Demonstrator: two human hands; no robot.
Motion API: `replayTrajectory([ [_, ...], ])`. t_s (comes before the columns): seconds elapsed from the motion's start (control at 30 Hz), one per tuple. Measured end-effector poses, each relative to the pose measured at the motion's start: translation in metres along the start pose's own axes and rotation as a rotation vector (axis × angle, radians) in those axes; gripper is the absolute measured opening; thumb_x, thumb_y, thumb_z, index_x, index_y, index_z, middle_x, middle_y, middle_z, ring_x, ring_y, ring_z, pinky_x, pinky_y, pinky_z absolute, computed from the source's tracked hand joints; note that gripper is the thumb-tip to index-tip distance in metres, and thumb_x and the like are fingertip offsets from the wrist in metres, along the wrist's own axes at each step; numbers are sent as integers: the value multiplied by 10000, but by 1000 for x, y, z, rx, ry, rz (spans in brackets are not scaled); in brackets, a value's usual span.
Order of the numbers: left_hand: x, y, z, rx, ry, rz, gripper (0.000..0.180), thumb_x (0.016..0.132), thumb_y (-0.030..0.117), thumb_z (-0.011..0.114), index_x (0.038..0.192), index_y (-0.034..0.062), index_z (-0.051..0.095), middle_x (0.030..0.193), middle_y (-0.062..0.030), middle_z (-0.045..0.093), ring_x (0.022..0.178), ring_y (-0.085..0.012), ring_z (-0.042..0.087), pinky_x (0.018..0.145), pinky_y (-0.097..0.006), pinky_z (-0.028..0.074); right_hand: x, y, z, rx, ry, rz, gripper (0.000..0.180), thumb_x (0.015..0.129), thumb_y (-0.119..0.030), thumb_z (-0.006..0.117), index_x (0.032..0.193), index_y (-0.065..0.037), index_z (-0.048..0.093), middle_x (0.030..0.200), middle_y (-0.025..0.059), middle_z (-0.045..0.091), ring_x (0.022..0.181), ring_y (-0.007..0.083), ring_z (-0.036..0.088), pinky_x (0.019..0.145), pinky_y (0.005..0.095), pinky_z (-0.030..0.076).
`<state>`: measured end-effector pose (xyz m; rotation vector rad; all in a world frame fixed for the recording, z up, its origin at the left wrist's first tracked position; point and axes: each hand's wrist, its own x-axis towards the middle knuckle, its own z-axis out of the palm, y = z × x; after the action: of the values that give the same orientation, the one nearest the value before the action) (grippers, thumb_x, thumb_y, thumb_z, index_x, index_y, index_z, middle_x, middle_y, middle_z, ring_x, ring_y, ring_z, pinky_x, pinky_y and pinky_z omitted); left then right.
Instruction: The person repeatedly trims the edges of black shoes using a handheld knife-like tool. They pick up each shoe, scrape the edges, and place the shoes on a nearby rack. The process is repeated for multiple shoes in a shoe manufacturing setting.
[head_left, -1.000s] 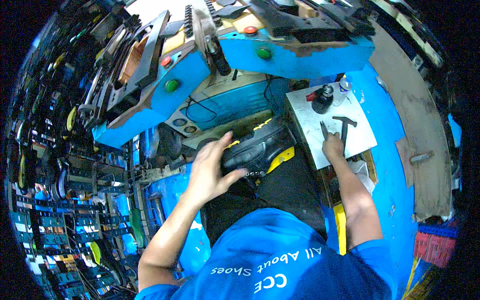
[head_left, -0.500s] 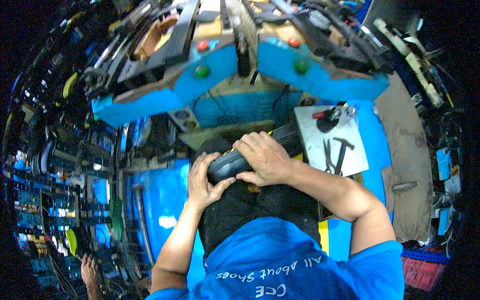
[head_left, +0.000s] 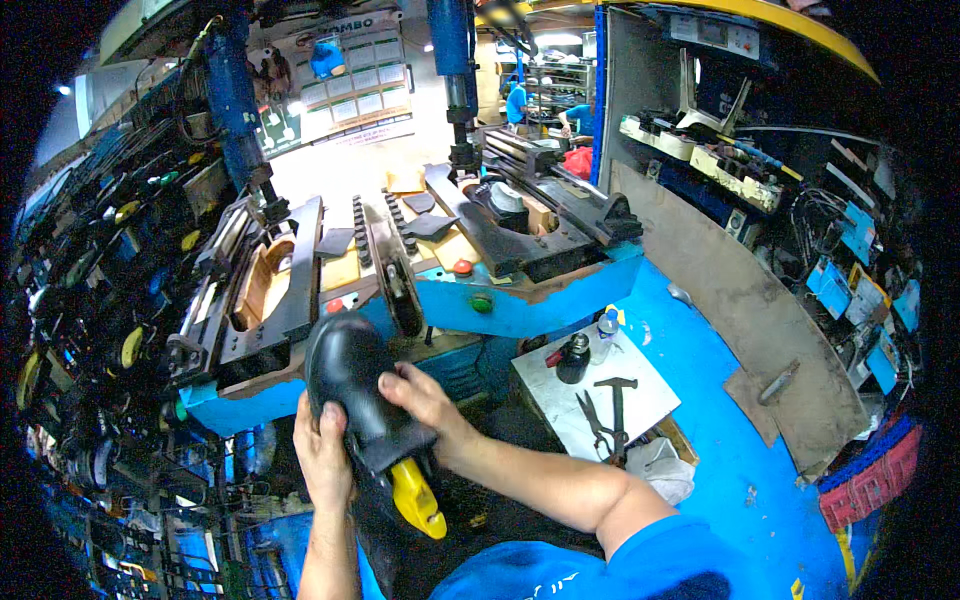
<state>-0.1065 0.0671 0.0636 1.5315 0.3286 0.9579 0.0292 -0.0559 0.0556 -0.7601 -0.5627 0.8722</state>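
Observation:
A black leather shoe (head_left: 352, 375) is held up in front of me, toe pointing away, with a yellow shoe last (head_left: 418, 500) sticking out of its opening toward me. My left hand (head_left: 325, 455) is closed along its left side, thumb lying on the upper. On the opposite side, my right hand (head_left: 425, 405) grips it, with the thumb pressing on top. The sole faces away from view, and some fingers of both hands are hidden behind the shoe.
Ahead stands a blue press machine (head_left: 520, 300) with red and green buttons. A white-topped stand (head_left: 640, 400) at right carries a hammer (head_left: 618, 405), scissors (head_left: 592, 420) and a dark bottle (head_left: 574, 360). Racks of shoes (head_left: 90, 330) line the left. Other people (head_left: 517, 103) are far back.
The shoe has risen from my lap and swung upright, toe now away from me, showing the yellow last. Both hands have moved with it, and the view has tilted up toward the machine.

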Motion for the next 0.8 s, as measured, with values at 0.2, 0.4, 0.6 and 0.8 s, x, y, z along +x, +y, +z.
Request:
replayTrajectory([
  [0.2,-7,51,-42,460,-390,623,1362,816,427,1023,1829,7,215,1861,-341,272,1724,-465,319,1383,-574,309,79,-55,61,441,-116,-103,479,1125,-554,691,1346,-130,731,1253,83,814,1077,240,786,1043,432,615],
  [0.4,64,82,-103,543,286,718,731,945,68,855,1570,-1,483,1377,-124,650,1193,-230,670,1081,-379,556,143,-50,106,83,-201,168,584,1121,-605,702,1461,-129,693,1355,100,786,1197,301,760,1014,419,627],
  [0.6,192,132,-173,828,320,654,490,977,246,905,1327,-1,666,1143,-81,778,1041,-168,709,957,-344,570,191,-49,-38,-1533,-349,-604,1201,909,-579,896,1736,72,318,1630,371,532,1511,534,528,1318,594,387],
  [0.8,336,66,-132,1331,436,251,772,860,604,895,1294,2,682,1079,-296,820,1038,-493,807,928,-569,622,202,2,-67,-1797,-294,-821,1384,864,-592,932,1807,56,152,1694,351,497,1554,610,464,1367,669,273],
])
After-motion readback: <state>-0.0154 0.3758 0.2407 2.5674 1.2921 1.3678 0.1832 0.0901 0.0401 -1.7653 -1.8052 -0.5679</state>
